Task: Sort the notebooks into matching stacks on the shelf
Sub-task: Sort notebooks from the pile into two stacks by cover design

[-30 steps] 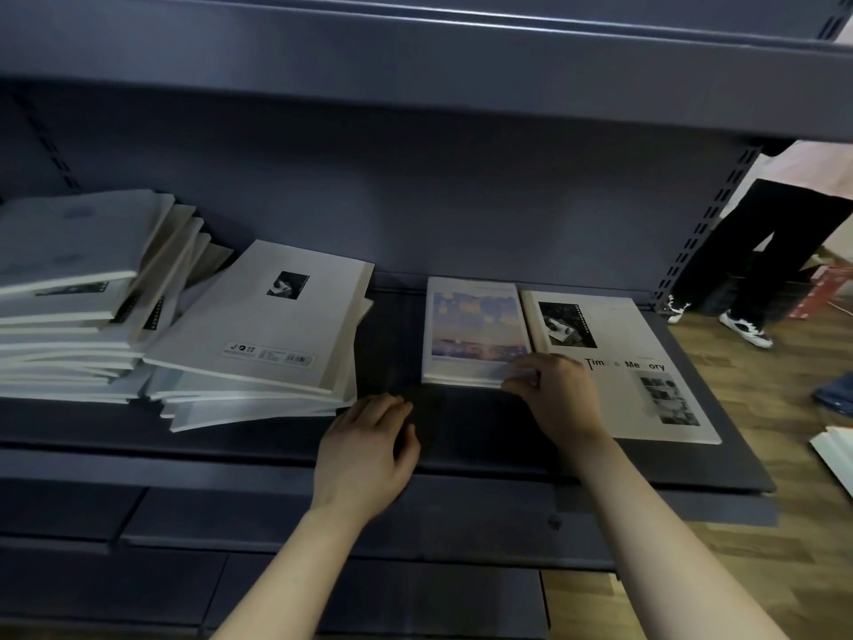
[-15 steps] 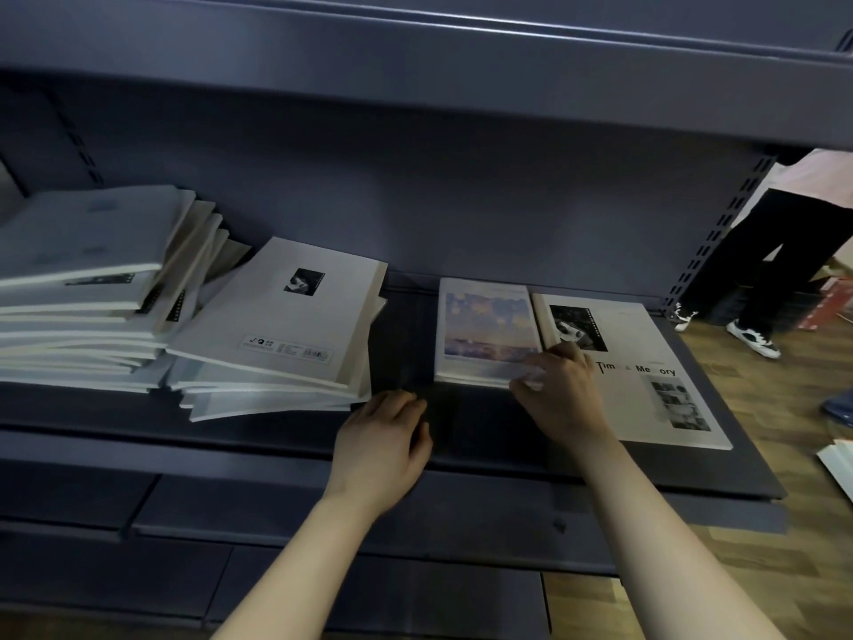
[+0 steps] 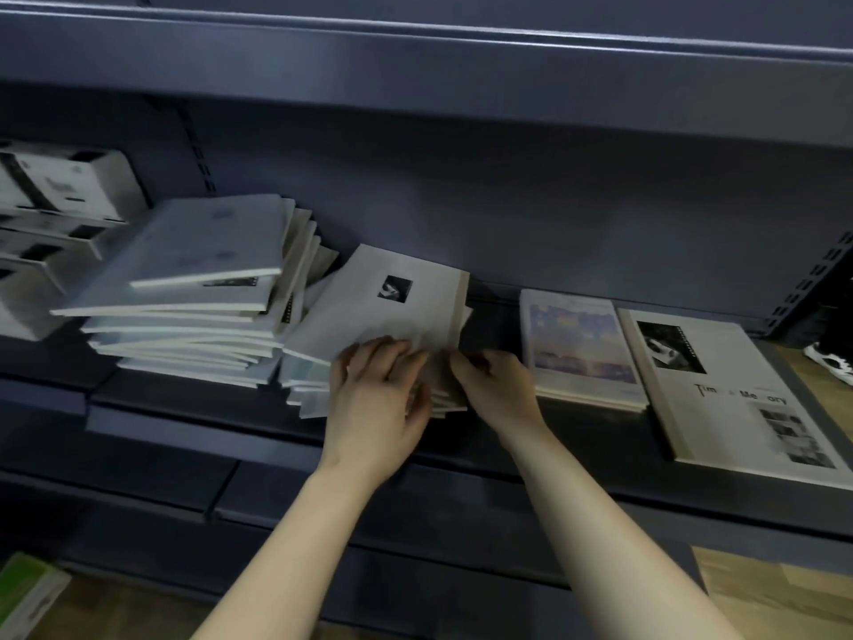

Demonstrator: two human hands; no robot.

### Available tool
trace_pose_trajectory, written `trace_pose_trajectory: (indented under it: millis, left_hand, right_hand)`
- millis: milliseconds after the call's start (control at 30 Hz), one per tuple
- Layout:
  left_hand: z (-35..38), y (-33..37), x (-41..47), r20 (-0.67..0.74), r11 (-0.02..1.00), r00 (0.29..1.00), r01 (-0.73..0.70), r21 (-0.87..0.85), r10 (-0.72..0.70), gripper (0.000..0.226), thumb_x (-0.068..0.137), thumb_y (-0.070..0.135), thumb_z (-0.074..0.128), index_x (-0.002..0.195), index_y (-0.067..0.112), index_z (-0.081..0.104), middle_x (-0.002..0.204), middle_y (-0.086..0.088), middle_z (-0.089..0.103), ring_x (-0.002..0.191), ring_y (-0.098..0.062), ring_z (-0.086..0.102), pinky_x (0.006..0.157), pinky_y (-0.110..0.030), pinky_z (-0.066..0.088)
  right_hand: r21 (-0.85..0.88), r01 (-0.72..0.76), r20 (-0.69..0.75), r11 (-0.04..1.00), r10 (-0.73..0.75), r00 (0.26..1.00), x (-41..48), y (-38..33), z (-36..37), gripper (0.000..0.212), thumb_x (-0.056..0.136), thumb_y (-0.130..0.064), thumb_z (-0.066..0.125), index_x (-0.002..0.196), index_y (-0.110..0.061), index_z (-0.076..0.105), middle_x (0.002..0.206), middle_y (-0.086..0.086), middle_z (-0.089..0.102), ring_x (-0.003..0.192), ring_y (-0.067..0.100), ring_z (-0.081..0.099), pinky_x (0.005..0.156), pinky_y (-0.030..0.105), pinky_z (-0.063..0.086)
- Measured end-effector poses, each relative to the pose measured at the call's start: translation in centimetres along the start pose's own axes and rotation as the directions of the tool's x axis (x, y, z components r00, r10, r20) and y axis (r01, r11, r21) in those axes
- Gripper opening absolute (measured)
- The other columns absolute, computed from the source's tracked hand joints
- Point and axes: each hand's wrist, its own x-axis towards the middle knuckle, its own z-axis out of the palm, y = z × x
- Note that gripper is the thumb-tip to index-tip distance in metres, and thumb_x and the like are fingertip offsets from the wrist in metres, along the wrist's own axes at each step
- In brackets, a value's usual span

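1. The step in hand, as I judge it, is working one notebook loose from the slumped pile (image 3: 323, 381), whose top notebook (image 3: 392, 302) bears a small black-and-white photo.
2. The left hand (image 3: 374, 399) lies over the front edge of the slumped pile. Its fingers are on the top cover and its thumb is against the page edges below, so it holds the front of the pile between them.
3. The right hand (image 3: 496, 390) sits at the pile's front right corner with its fingertips curled in at the edges. The blur hides whether they pinch a cover or only touch it, so I cannot tell.
4. To do this well, the left hand should pin the upper covers while the right lifts a single one. The pile is fanned and leans on the tall stack (image 3: 184, 293) to its left, so a sideways tug could likely slide several notebooks forward on the shelf (image 3: 496, 316).
5. Check the cover before moving it. The pastel-cover stack (image 3: 581, 344) lies just right of the pile, and the "Time Memory" notebook (image 3: 720, 385) lies beyond that.
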Motion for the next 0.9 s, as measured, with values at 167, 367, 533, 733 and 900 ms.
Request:
trace_pose_trajectory:
  millis: [167,367,533,733,900]
  left_hand:
    - [-0.1,-3.3,0.2,-0.015,0.999,0.999,0.040,0.025,-0.040,0.039,0.083,0.030,0.053,0.116,0.014,0.067,0.120,-0.008,0.064,0.115,-0.031,0.056,0.101,-0.048,0.036]
    - [0.3,-4.2,0.4,-0.064,1.000,0.998,-0.007,0.027,0.009,0.037,0.087,0.032,0.050,0.113,0.013,0.068,0.116,-0.007,0.065,0.112,-0.029,0.059,0.104,-0.049,0.035]
    - [0.4,-3.0,0.9,0.021,0.999,0.999,-0.035,-0.028,0.036,0.055,0.089,0.051,0.039,0.120,0.013,0.063,0.122,-0.006,0.063,0.115,-0.028,0.056,0.101,-0.041,0.037]
    - [-0.4,0.5,3.0,0.061,0.997,0.995,-0.076,-0.028,0.078,0.066,0.079,0.039,0.065,0.139,0.019,0.044,0.126,-0.006,0.060,0.105,-0.030,0.060,0.075,-0.041,0.051]
    - [-1.1,1.8,4.2,-0.144,0.984,0.990,-0.039,-0.174,0.014,0.052,0.087,0.019,0.062,0.138,0.014,0.048,0.089,-0.015,0.069,0.067,-0.036,0.065,0.050,-0.039,0.049]
  right_hand:
    - [0.090,-0.111,0.039,0.990,0.108,0.993,1.0,-1.0,1.5,0.041,0.067,-0.053,0.071,0.063,-0.012,0.071,0.051,-0.003,0.065,0.049,0.007,0.061,0.053,0.026,0.045]
    - [0.147,-0.125,-0.045,0.981,0.133,0.990,0.9,-1.4,0.4,0.025,0.065,-0.038,0.072,0.072,-0.015,0.065,0.066,0.005,0.067,0.053,0.018,0.064,0.046,0.028,0.045]
    - [0.446,-0.087,-0.047,0.891,0.120,0.992,-0.2,-2.7,-2.0,0.015,0.082,-0.008,0.064,0.081,-0.014,0.050,0.087,0.014,0.067,0.065,0.024,0.068,0.041,0.026,0.045]
    - [0.578,0.073,-0.079,0.813,-0.033,0.996,-2.5,-6.2,-5.5,0.017,0.072,-0.018,0.066,0.075,-0.021,0.050,0.089,0.015,0.065,0.064,0.029,0.064,0.039,0.022,0.042]
    - [0.704,0.063,0.065,0.707,-0.153,0.986,-2.8,-7.4,-6.6,0.039,0.094,-0.047,0.046,0.106,-0.011,0.057,0.087,0.013,0.073,0.060,0.025,0.068,0.046,0.028,0.050]
